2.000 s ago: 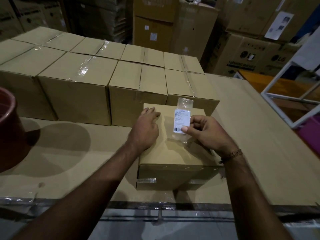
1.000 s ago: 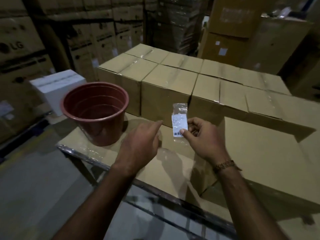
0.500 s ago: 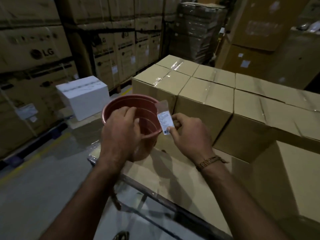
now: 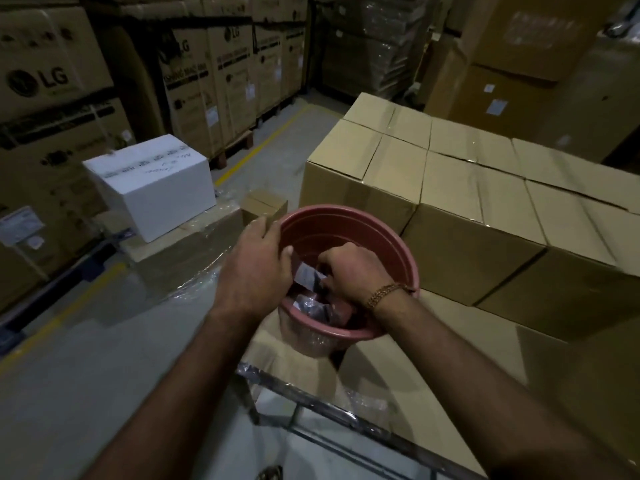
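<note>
Step (my read): you were dropping a peeled label strip (image 4: 307,274) into the reddish plastic tub (image 4: 398,244); nearly done, only the let-go left.
Strip pos: inside the tub mouth, below rim level, above the btm, betw. your two hands.
R hand (image 4: 349,271): reached down into the tub, fingers curled, tips pinching the strip's right end; bracelet (image 4: 384,294) at the near rim.
L hand (image 4: 256,271): at the tub's left rim, back of hand toward the cam, thumb pointing at the strip's left end. Touching the strip or not, fingers gripping the rim or not: can't tell, they were hidden.
Key relation: strip lay straight under the R fingertips, tub btm directly below it. R hand nearer, and the only sure hold. Long axis seemed to run L thumb to R fingers, but blurred, so approx.
Below: crumpled scraps (image 4: 311,306) already in the btm, so the strip would land on those.
In the way: nothing betw. strip and btm. Sticky backing could cling to your fingers, a guess.
Tub stood on: cardboard sheet (image 4: 433,375), near its left corner.
Around: taped cartons (image 4: 467,202) just behind and right of the tub; small carton (image 4: 263,204) past the L hand; white box (image 4: 156,188) further left; LG cartons (image 4: 45,81) stacked along the aisle.
</note>
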Motion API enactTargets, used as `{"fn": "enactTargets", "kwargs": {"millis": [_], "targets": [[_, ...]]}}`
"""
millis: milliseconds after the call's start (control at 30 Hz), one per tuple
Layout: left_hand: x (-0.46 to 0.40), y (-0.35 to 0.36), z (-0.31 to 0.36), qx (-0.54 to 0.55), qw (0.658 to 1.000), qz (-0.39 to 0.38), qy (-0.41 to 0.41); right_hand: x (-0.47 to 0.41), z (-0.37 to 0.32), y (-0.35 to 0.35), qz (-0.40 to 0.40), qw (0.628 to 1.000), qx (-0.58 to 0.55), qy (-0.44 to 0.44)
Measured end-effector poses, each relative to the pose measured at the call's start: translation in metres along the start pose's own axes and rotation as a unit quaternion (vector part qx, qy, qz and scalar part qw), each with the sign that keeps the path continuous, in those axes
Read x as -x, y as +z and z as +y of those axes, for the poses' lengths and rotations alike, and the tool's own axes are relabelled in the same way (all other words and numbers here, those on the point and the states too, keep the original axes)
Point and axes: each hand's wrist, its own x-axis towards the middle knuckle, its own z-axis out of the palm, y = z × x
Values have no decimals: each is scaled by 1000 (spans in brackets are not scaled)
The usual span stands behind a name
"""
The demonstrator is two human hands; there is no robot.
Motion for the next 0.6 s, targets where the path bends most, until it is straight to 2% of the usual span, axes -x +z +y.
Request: {"fn": "enactTargets", "kwargs": {"millis": [167,300,600], "targets": [[-6,7,-11,26,997,-65,35,-32,1,21,-106,994,35,-1],[-6,7,-13,43,996,-73,32,-45,3,33,-160,986,41,27],[-4,5,-14,64,994,-85,34,-52,12,56,-225,971,-4,75]]}}
